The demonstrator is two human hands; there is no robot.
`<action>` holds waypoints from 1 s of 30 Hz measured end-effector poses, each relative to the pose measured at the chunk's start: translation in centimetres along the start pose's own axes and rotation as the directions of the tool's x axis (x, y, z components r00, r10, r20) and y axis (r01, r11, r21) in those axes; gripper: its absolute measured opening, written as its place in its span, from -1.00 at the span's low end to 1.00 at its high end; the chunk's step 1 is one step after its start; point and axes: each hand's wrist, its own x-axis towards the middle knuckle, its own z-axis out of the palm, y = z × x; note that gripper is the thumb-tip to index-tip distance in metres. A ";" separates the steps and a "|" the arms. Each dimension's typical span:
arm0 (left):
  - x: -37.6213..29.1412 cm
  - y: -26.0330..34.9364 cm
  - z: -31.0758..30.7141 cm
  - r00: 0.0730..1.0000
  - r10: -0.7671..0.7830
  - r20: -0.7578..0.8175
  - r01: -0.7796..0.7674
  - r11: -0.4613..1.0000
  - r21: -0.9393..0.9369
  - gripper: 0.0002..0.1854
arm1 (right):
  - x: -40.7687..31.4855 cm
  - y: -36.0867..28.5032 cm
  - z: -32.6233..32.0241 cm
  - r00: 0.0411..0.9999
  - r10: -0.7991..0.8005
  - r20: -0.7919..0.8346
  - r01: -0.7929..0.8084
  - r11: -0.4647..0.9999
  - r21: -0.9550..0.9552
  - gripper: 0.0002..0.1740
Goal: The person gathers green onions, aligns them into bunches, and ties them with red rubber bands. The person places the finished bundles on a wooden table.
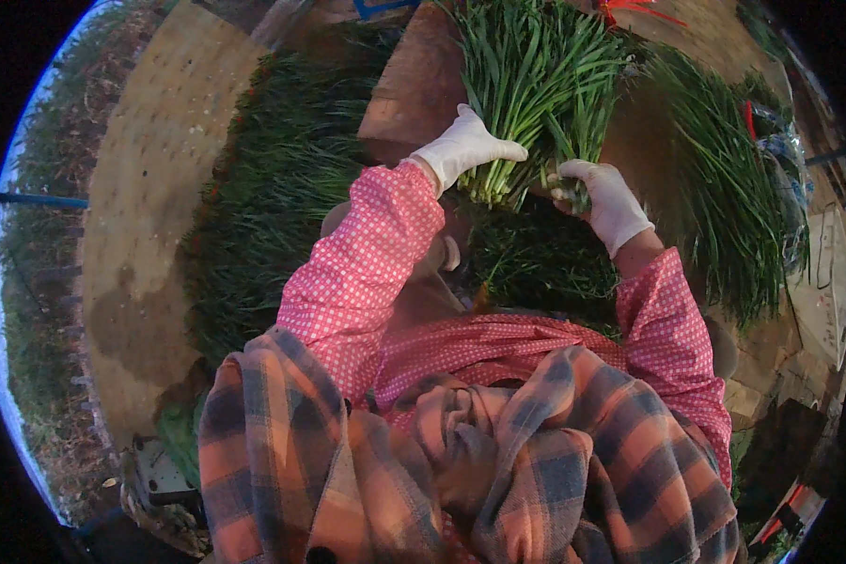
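Observation:
My left hand point(469, 146), in a white glove, grips a thick bunch of chive-like greens point(518, 106). Its thumb lies across the stalks and the fingers are hidden behind them. The pale stem ends point towards me, while the leaves fan away. On the bunch's right side, my right hand point(603, 201), also gloved, holds a smaller bundle of the same greens point(581, 130) by its lower stems. The two bundles overlap at the leaves. Below both hands lies a heap of loose green leaves and trimmings point(543, 257).
A long pile of greens point(289, 169) lies on the left beside a tan board point(155, 204). More greens point(722, 183) are heaped at the right. Red ties point(638, 10) lie at the top. Near the right rim are clear plastic wrapping point(786, 166) and a white crate point(821, 289).

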 end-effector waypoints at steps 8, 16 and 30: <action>-0.9 0.6 -0.2 0.999 -0.030 -0.016 0.031 0.999 0.034 0.25 | 0.7 0.5 -1.2 0.999 -0.044 0.022 0.046 0.995 -0.088 -0.82; -0.4 0.1 -0.2 1.000 0.004 0.024 -0.003 0.999 -0.039 0.38 | 1.4 3.2 0.2 0.991 -0.128 -0.044 0.125 0.990 -0.064 -0.75; 0.0 -0.5 -0.3 1.000 0.006 0.014 -0.005 0.999 -0.035 0.30 | -1.9 -8.9 -4.5 0.966 -0.142 0.218 0.193 0.953 -0.235 -0.81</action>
